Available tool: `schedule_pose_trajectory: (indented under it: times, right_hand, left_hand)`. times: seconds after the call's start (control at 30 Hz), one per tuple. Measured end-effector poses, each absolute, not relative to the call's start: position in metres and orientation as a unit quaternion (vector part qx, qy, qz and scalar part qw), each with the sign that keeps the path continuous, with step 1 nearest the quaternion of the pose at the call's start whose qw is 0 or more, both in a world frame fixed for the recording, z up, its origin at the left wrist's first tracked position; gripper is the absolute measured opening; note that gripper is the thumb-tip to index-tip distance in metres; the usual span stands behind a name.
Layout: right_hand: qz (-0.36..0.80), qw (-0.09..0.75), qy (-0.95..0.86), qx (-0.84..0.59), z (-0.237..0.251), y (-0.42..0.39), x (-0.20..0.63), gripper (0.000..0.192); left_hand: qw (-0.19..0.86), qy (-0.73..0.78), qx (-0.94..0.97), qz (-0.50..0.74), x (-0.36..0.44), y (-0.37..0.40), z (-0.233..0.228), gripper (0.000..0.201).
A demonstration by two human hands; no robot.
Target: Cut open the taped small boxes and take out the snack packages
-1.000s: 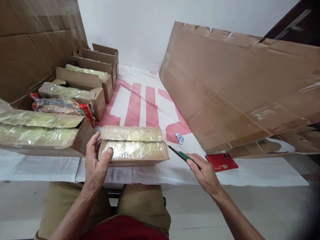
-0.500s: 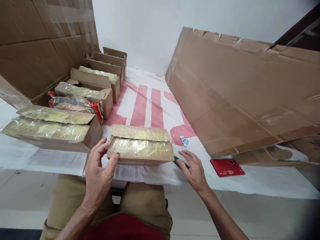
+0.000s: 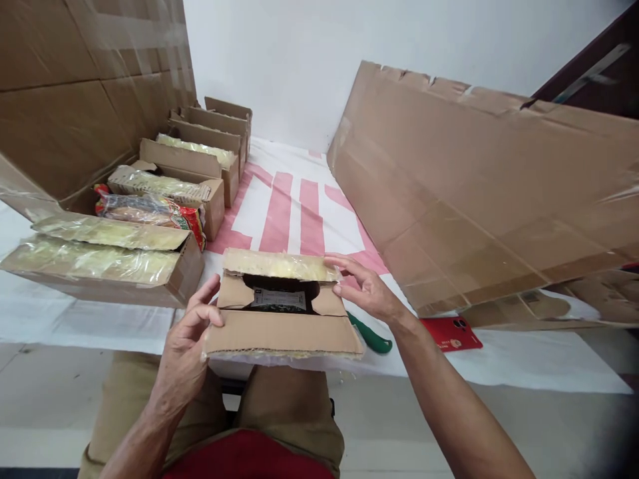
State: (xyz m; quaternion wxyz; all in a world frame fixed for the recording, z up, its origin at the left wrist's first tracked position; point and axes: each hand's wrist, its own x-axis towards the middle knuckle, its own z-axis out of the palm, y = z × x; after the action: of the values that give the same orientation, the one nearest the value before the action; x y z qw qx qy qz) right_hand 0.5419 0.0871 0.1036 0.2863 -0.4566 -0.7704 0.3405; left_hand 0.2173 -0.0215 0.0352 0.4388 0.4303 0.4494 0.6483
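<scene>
A small cardboard box (image 3: pixel 284 329) stands in front of me near the table edge. Its front flap is folded down toward me, and the far flap (image 3: pixel 279 266), covered in clear tape, is raised. Inside, a dark item with a grey printed label (image 3: pixel 278 299) shows between the brown side flaps. My left hand (image 3: pixel 192 339) grips the box's left end and the edge of its front flap. With thumb and fingers, my right hand (image 3: pixel 367 289) holds the far flap's right corner. Beside the box lies a green handle (image 3: pixel 372 336), its other end hidden.
Another taped box (image 3: pixel 104 266) stands at left, with a red-trimmed plastic packet (image 3: pixel 150 209) and several opened boxes (image 3: pixel 219 193) behind. A red phone (image 3: pixel 452 332) lies at right, partly behind my forearm. Large cardboard panels (image 3: pixel 479 193) flank the pink-and-white cloth (image 3: pixel 289 213).
The front flap has opened toward me, uncovering the inside. My right hand has moved from the green handle up to the far flap's corner. My left hand stays at the left end.
</scene>
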Motion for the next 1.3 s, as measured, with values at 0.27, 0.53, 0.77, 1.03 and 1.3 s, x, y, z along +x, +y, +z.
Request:
schedule_pose_trajectory:
  times: [0.27, 0.53, 0.77, 1.03, 1.3]
  right_hand:
    - [0.267, 0.404, -0.709, -0.513, 0.104, 0.104, 0.52, 0.041]
    - [0.27, 0.295, -0.689, -0.604, 0.097, 0.141, 0.52, 0.041]
    - [-0.063, 0.209, -0.82, -0.53, 0.115, 0.119, 0.499, 0.021]
    - [0.137, 0.013, -0.939, -0.315, 0.127, 0.098, 0.448, 0.031]
    - [0.283, 0.084, -0.909, -0.296, 0.156, 0.089, 0.431, 0.059]
  left_hand:
    - [0.406, 0.449, 0.457, 0.652, 0.219, -0.01, 0.037, 0.034]
    - [0.412, 0.467, 0.452, 0.639, 0.223, -0.005, 0.03, 0.033]
    - [0.389, 0.465, 0.489, 0.626, 0.217, -0.009, 0.022, 0.029]
    - [0.382, 0.431, 0.546, 0.609, 0.207, -0.01, 0.017, 0.024]
    - [0.129, 0.542, 0.534, 0.636, 0.185, -0.038, 0.02, 0.039]
